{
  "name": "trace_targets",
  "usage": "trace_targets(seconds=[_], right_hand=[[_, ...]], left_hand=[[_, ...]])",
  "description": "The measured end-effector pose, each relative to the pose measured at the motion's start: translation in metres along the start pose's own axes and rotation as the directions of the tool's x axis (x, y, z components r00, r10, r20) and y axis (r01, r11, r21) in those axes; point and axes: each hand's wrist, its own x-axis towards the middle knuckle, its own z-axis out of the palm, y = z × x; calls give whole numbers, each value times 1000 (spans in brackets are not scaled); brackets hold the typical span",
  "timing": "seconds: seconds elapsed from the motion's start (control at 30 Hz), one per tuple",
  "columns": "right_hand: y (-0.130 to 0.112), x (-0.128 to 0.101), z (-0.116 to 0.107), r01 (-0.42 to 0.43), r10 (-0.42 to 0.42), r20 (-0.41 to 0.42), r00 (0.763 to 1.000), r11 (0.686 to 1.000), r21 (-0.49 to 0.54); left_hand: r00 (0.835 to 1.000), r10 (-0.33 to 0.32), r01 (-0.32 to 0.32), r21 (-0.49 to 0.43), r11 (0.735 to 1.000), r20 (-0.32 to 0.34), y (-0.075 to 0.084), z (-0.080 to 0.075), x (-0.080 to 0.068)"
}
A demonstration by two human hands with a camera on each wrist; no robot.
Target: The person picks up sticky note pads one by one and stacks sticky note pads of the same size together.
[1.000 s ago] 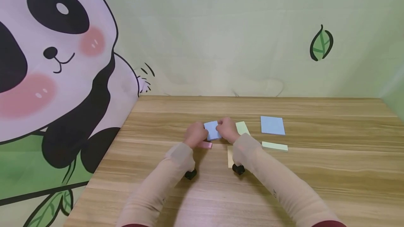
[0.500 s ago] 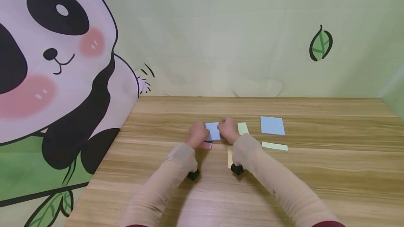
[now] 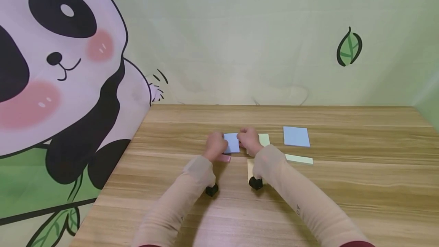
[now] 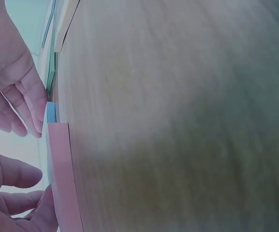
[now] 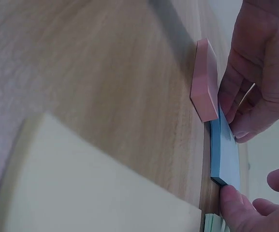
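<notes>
A small blue sticky-note pad (image 3: 232, 143) sits at the middle of the wooden table (image 3: 212, 220), held between both hands. My left hand (image 3: 217, 145) grips its left edge with curled fingers. My right hand (image 3: 247, 139) pinches its right side, the thumb on a corner. In the right wrist view the blue pad (image 5: 225, 154) lies flat against the wood, next to a pink pad (image 5: 205, 79). The left wrist view shows the pink pad (image 4: 62, 174) close up and a sliver of the blue pad (image 4: 51, 112) between the fingers.
A pink pad (image 3: 225, 158) lies just in front of the left hand. A yellow pad (image 3: 250, 166) is under the right wrist, and a pale green pad (image 3: 265, 138) sits behind it. Farther right lie a larger blue pad (image 3: 296, 136) and a green strip pad (image 3: 299, 159). A panda backdrop (image 3: 61, 68) rises at the left.
The blue pad was tilted a second ago and now sits squarer and slightly lower. Both hands have closed in on it a little.
</notes>
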Motion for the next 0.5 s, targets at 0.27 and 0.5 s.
trace_targets(seconds=[0.27, 0.5], right_hand=[[-1, -2, 0, -15, 15, -3, 1000, 1000, 23], [-2, -3, -1, -21, 21, 3, 1000, 1000, 17]], left_hand=[[1000, -3, 3, 6, 1000, -2, -2, 3, 5], [1000, 9, -10, -10, 1000, -11, -3, 3, 4]])
